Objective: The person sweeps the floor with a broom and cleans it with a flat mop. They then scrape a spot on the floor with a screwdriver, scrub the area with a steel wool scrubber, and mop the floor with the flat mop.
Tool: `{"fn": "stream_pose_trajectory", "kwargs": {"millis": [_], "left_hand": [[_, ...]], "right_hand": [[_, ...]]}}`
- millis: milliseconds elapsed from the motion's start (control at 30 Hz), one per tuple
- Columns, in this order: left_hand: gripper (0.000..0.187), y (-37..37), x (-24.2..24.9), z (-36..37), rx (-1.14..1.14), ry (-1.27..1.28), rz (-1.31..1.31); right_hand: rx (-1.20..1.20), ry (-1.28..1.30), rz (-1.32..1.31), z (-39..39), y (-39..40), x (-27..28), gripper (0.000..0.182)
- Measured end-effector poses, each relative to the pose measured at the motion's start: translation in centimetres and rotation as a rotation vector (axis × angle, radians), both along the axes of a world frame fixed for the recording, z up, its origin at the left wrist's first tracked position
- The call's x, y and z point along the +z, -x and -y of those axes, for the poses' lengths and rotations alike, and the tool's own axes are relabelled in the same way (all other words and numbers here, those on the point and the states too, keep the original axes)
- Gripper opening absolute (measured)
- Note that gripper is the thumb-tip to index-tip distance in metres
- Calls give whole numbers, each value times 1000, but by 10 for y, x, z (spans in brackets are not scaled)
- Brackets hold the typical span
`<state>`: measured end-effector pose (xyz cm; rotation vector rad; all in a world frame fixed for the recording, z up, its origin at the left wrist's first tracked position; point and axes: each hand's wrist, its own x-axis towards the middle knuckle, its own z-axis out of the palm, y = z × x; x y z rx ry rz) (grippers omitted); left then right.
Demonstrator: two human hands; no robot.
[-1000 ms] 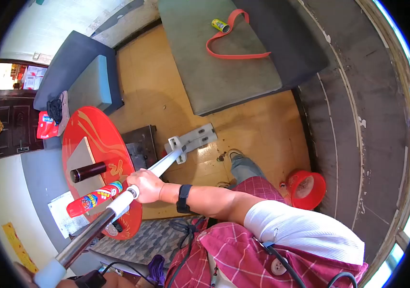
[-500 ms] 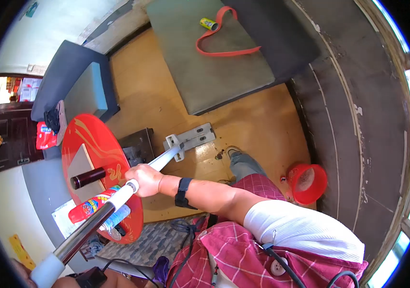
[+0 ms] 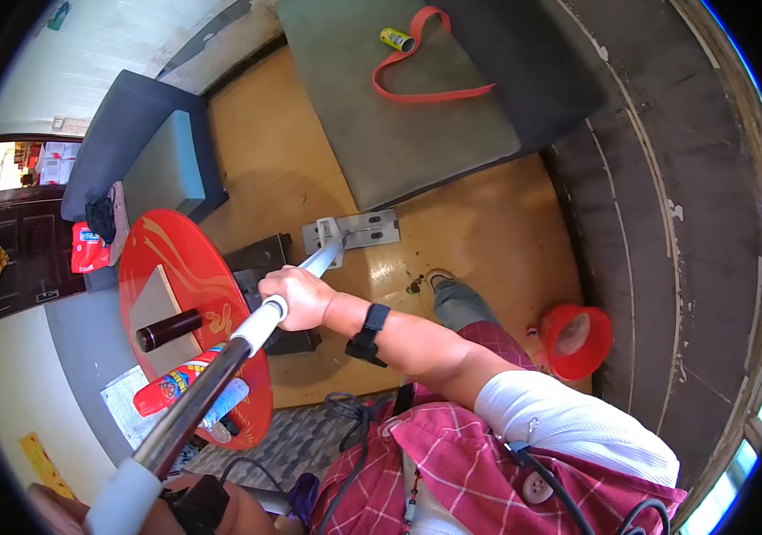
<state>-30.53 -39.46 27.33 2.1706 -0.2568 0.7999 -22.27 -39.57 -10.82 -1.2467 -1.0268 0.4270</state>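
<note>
My left hand (image 3: 60,508) sat mostly cut off at the frame's bottom edge, its grip impossible to tell. My right hand (image 3: 299,297) clenched the mop handle (image 3: 220,370), a grey-and-white pole angling down to its flat head (image 3: 354,232) on the yellow floor (image 3: 479,232).

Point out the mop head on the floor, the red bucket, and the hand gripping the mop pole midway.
mop head (image 3: 351,232), head view, on its flat grey plate.
red bucket (image 3: 577,339), head view, on its rim.
right hand (image 3: 302,295), head view, on the knuckles wrapped round the mop pole (image 3: 256,332).
</note>
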Motion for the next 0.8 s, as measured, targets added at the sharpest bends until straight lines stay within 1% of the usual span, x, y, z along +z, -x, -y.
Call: {"fn": "stream_pose_trajectory", "kwargs": {"millis": [267, 367, 433, 467, 533, 567, 700, 767, 800], "left_hand": [[19, 18, 3, 15, 20, 74, 44], [14, 33, 4, 21, 48, 143, 83], [10, 39, 3, 26, 131, 210, 179], [10, 42, 2, 29, 141, 202, 184], [15, 49, -3, 33, 297, 267, 305], [15, 55, -7, 33, 309, 259, 314], [20, 67, -38, 34, 439, 241, 394], [20, 76, -52, 34, 288, 334, 347], [20, 79, -56, 33, 298, 327, 358]], "right_hand": [[136, 145, 111, 28, -11, 12, 14], [185, 192, 149, 41, -10, 22, 11], [224, 181, 158, 49, -9, 25, 13], [235, 205, 176, 55, -10, 30, 13], [257, 215, 205, 67, -13, 29, 14], [266, 225, 228, 75, -16, 28, 14], [185, 309, 238, 116, -26, 17, 17], [112, 387, 296, 136, -28, 10, 12], [79, 415, 297, 145, -27, 5, 12]]}}
